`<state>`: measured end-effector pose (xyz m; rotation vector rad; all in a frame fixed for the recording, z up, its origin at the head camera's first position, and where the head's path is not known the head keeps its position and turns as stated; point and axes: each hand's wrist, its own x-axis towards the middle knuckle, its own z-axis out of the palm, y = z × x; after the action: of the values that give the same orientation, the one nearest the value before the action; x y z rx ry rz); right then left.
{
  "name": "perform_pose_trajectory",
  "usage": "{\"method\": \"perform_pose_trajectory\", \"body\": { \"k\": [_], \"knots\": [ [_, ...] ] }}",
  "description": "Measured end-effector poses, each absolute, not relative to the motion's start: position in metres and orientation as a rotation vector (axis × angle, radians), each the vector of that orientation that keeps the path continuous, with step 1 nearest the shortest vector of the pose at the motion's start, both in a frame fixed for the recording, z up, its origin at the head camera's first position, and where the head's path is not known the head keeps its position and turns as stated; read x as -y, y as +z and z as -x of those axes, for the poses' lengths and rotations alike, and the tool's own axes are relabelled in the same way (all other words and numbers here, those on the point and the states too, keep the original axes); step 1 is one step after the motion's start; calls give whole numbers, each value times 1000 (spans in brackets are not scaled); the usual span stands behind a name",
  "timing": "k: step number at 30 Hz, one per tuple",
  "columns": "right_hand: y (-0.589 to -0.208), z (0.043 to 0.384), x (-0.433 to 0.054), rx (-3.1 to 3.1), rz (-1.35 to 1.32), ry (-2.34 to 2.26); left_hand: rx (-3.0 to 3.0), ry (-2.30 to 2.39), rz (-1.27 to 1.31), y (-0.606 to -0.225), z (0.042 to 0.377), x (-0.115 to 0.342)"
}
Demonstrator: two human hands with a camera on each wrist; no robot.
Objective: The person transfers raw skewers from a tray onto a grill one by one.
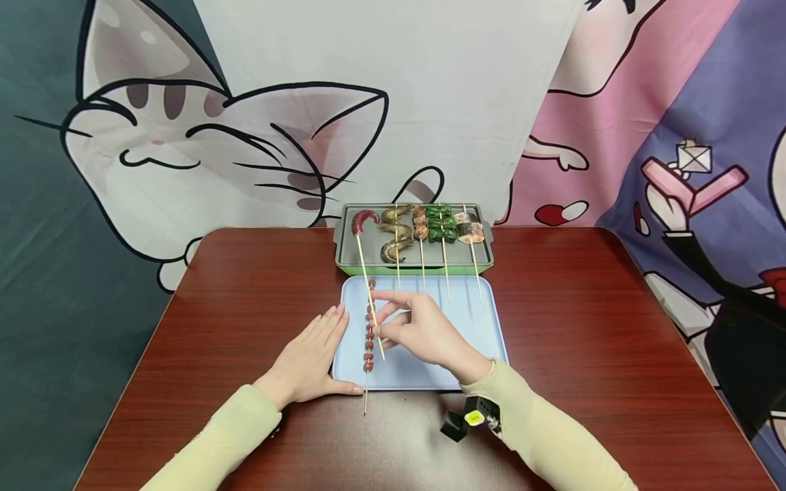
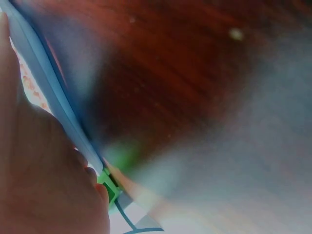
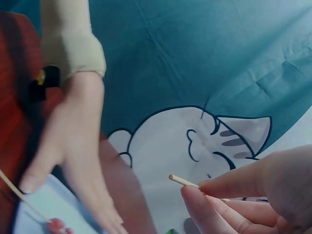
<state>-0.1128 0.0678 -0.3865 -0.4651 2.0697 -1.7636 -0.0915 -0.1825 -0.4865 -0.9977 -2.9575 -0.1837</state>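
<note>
My right hand pinches the bamboo stick of a skewer between thumb and fingers, over the blue tray. At its top end is a purplish-red curled tentacle, overlapping the grill pan's left part in the head view. The right wrist view shows the stick's blunt end jutting past the fingertips. Below lies a skewer of small red meat pieces, lengthwise on the blue tray, its bare end past the front edge. My left hand rests with straight fingers along the tray's left edge, thumb near that stick.
Behind the tray stands a grey grill pan with a green base. It holds skewers of shrimp, small meat chunks, green pepper and fish, their sticks reaching over the tray. A printed cloth hangs behind the table.
</note>
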Motion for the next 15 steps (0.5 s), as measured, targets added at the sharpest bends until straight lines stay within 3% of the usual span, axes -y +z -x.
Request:
{"method": "perform_pose_trajectory", "body": {
  "k": [15],
  "knots": [
    [-377,172,-56,-2152,357,-1737,2962,-201,993,-485,91,183]
  ]
}}
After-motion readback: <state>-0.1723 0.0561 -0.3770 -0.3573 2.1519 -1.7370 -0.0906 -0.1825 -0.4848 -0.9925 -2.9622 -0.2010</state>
